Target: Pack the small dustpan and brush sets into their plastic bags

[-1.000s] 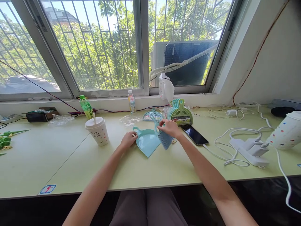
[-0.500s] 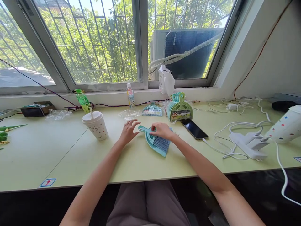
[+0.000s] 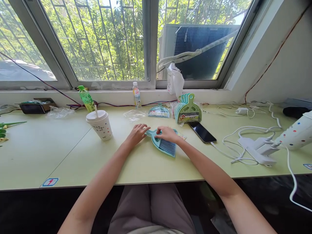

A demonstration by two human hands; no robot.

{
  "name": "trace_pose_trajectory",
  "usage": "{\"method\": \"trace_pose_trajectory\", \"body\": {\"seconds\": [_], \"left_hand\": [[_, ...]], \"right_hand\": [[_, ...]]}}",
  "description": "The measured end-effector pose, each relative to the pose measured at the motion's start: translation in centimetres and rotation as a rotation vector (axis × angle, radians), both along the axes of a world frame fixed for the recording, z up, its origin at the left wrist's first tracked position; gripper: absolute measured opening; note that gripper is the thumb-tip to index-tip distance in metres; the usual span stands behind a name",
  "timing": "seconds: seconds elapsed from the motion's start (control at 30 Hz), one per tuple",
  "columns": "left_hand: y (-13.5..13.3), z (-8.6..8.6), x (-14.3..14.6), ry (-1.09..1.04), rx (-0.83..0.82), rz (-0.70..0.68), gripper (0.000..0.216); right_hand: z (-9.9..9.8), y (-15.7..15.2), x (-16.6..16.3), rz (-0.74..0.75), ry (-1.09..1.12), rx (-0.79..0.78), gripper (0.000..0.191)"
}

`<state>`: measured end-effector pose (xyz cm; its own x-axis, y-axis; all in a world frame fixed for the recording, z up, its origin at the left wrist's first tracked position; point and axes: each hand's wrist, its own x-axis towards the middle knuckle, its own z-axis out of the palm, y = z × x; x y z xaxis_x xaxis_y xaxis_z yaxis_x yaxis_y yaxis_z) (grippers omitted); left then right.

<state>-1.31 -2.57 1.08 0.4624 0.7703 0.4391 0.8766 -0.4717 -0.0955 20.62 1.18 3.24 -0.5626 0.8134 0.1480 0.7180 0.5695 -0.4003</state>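
In front of me on the table lies a small blue dustpan (image 3: 155, 141), its handle pointing left. Inside it sits a matching hand brush (image 3: 168, 147) with grey-blue bristles. My left hand (image 3: 136, 134) is closed on the tip of the dustpan's handle. My right hand (image 3: 168, 134) reaches over the pan, thumb and fingers pinching the brush near its handle; the exact grip is partly hidden. A small printed card (image 3: 181, 136) shows beyond the pan's right side.
Behind stand a stack of green and blue dustpan sets (image 3: 188, 110) and one wrapped set (image 3: 159, 111). A lidded cup (image 3: 100, 126) is on the left. To the right are a phone (image 3: 201, 132), white cables and a power strip (image 3: 255, 151). Bottles (image 3: 136, 96) stand near the window.
My left hand has moved right and closed on the dustpan's handle; it was open beside it before. The brush now lies more in line with the pan. The view has shifted slightly.
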Motion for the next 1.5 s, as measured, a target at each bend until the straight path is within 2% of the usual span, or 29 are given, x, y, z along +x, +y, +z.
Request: {"method": "trace_pose_trajectory", "body": {"seconds": [0.13, 0.33, 0.73, 0.9, 1.1, 1.23, 1.5], "left_hand": [[0.0, -0.3, 0.1, 0.164, 0.047, -0.109, 0.037], [-0.1, -0.5, 0.0, 0.336, 0.181, -0.087, 0.039], [-0.3, -0.5, 0.1, 0.382, 0.287, -0.165, 0.042], [-0.4, -0.4, 0.1, 0.391, 0.249, -0.196, 0.038], [0.0, -1.0, 0.0, 0.399, 0.234, -0.182, 0.039], [0.2, -1.4, -0.1, 0.368, 0.167, -0.156, 0.039], [0.3, -1.6, -0.1, 0.369, 0.091, -0.135, 0.039]], "right_hand": [[-0.3, 0.2, -0.1, 0.014, 0.031, -0.007, 0.017], [-0.9, 0.7, 0.1, 0.046, 0.075, -0.010, 0.018], [-0.7, 0.8, -0.1, 0.001, 0.097, -0.047, 0.018], [-0.9, 1.0, -0.1, 0.005, 0.119, -0.065, 0.018], [-1.2, 1.2, -0.2, -0.001, 0.130, -0.084, 0.018], [-1.2, 1.3, -0.2, -0.004, 0.147, -0.091, 0.020], [-0.9, 1.0, -0.3, -0.011, 0.158, -0.104, 0.019]]}}
